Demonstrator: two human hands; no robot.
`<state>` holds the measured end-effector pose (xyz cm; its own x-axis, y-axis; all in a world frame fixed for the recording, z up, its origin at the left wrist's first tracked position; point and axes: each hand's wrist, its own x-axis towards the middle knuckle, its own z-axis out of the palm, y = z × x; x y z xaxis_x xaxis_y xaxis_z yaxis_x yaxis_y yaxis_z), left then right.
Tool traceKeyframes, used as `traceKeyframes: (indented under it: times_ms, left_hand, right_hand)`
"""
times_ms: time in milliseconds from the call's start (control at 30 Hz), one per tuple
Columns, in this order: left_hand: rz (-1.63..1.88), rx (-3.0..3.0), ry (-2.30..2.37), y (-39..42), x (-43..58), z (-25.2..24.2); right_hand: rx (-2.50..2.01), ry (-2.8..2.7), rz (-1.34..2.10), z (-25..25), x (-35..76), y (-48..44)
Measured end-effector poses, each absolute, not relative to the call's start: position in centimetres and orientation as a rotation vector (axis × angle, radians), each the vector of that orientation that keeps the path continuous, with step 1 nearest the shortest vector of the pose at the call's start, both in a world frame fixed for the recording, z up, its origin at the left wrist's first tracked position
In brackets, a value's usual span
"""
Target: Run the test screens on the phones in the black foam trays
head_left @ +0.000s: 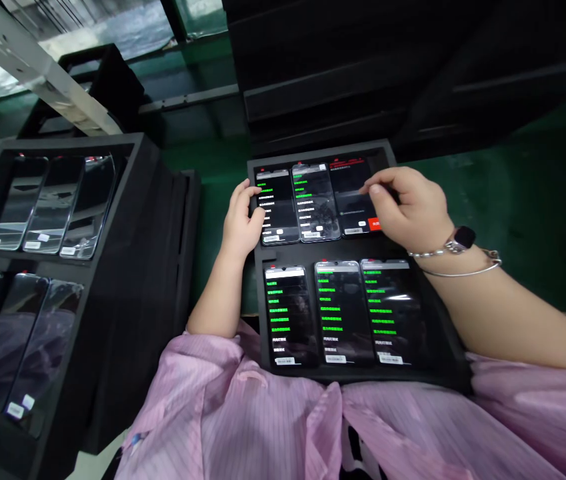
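A black foam tray [293, 255] in front of me holds two rows of smartphones with lit screens. My left hand [243, 217] rests at the tray's left edge, fingers apart, its fingertips and thumb over the edge of the upper left phone [280, 207]. Beside that lies the upper middle phone [317, 203], showing green and white text lines. My right hand [407, 200] is over the upper right phone [350, 187], index finger stretched to its screen and thumb close by; contact is unclear. That screen has red text and a red button. A lower left phone [287, 313] shows a similar list.
On the left, a stack of black foam trays [127, 200] holds dark-screened phones [33, 207] with white labels. Black boxes [313, 73] stand behind my tray. The bench top [503, 193] is green. A pale metal post [47, 73] slants across the upper left.
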<state>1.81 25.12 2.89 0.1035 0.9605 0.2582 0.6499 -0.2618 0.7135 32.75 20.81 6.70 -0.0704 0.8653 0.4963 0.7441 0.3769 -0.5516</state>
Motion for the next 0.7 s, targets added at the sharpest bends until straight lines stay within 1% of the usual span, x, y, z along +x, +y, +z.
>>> traceKeyframes:
  times_ms: [100, 167, 367, 533, 700]
  left_hand:
    - [0.948, 1.982, 1.595, 24.7, 1.8, 3.3]
    - [0.905, 1.989, 1.62, 24.4, 1.9, 3.7]
    - [0.809, 1.987, 1.686, 23.7, 2.2, 4.8]
    - [0.764, 1.994, 1.699, 23.4, 2.4, 5.1]
    - [0.7, 2.004, 1.708, 23.3, 2.4, 5.3]
  right_hand:
    - [-1.227, -2.094, 0.272, 6.9, 31.7, 21.4]
    - [-1.168, -2.156, 0.356, 6.6, 30.9, 21.8]
    - [-1.188, -2.177, 0.426, 4.8, 30.0, 22.2]
    - [-1.178, -2.182, 0.461, 4.7, 30.3, 22.0]
    - [-1.168, -2.19, 0.423, 4.6, 30.3, 22.0]
